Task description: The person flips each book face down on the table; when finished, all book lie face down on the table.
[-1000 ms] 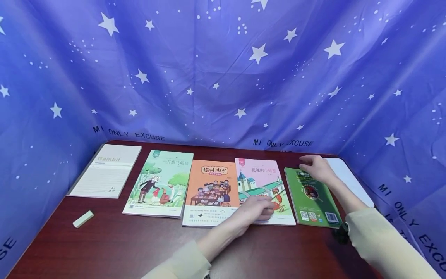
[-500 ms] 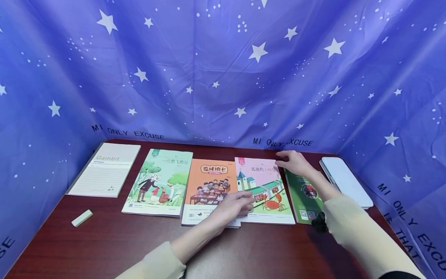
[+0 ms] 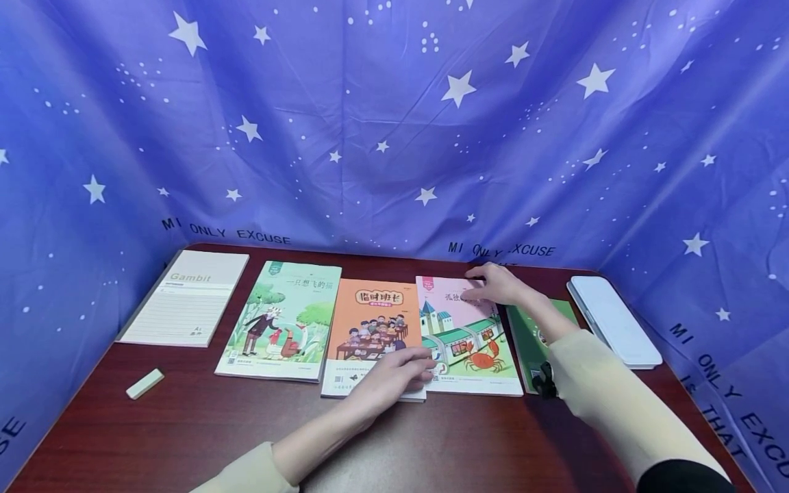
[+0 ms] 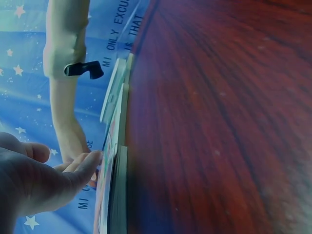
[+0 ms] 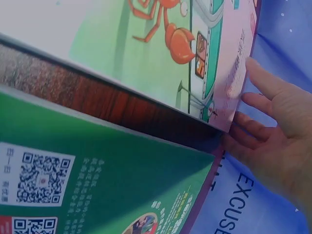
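Five books lie in a row along the far half of the dark red table point(image 3: 185, 438), under a blue star-printed curtain point(image 3: 394, 123) that walls it on three sides. The right hand point(image 3: 498, 285) rests at the top right corner of the pink crab book point(image 3: 465, 335), at about 1 o'clock on its cover; its fingers are fairly straight and laid along the far edge, and the right wrist view shows the fingertips point(image 5: 253, 68) touching that edge while the lower fingers lie just under the corner, so the hand is loosely spread rather than clenched. The left hand point(image 3: 394, 373) lies flat with fingers extended on the lower right part of the orange classroom book point(image 3: 374, 329), at about 5 o'clock on that cover, its fingertips reaching the seam where the orange book meets the pink one. At 3 o'clock from the pink book lies the green book point(image 3: 533, 339), partly hidden by the right forearm. At 9 o'clock from the orange book lies the green-and-white book with a wolf point(image 3: 283, 322), then the lined notebook point(image 3: 188, 298) farther left. A white case point(image 3: 613, 318) lies at the far right, and a pale eraser point(image 3: 144, 383) sits alone near the left front.
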Demonstrator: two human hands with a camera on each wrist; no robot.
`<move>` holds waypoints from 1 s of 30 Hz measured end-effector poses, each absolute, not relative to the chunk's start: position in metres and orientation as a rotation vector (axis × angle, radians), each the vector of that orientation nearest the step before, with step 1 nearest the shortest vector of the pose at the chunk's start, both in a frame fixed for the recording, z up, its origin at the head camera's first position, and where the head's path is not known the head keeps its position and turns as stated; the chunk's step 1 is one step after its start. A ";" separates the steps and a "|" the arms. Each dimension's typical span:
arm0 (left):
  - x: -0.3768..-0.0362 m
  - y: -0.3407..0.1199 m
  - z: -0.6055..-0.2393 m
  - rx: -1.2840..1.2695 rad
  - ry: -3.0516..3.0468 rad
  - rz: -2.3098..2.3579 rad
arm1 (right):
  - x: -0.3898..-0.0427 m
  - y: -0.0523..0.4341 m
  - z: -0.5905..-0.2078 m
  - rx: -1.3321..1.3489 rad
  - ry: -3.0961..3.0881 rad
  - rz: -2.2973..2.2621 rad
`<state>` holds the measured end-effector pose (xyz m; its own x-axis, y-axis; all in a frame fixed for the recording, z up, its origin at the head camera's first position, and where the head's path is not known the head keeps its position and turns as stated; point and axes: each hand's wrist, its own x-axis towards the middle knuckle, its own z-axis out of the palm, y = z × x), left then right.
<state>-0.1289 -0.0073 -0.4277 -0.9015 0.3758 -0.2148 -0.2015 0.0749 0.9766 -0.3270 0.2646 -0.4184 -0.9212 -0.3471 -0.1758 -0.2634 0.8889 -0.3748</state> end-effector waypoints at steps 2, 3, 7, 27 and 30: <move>-0.126 -0.011 -0.429 0.194 1.950 1.895 | -0.327 0.263 -0.419 -0.466 2.818 -0.483; -0.125 -0.013 -0.430 0.202 1.945 1.903 | -0.327 0.262 -0.420 -0.465 2.817 -0.478; -0.120 -0.019 -0.433 0.219 1.891 1.929 | -0.326 0.262 -0.421 -0.502 2.833 -0.459; -0.107 -0.031 -0.448 0.216 1.874 1.891 | -0.315 0.268 -0.419 -0.564 2.821 -0.497; -0.105 -0.031 -0.449 0.199 1.864 1.898 | -0.312 0.268 -0.418 -0.559 2.820 -0.480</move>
<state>-0.1049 -0.0313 -0.4487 -0.8793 0.4230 -0.2188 -0.2263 0.0330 0.9735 -0.3122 0.2680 -0.4183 -0.9017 -0.4033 -0.1557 -0.3291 0.8739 -0.3577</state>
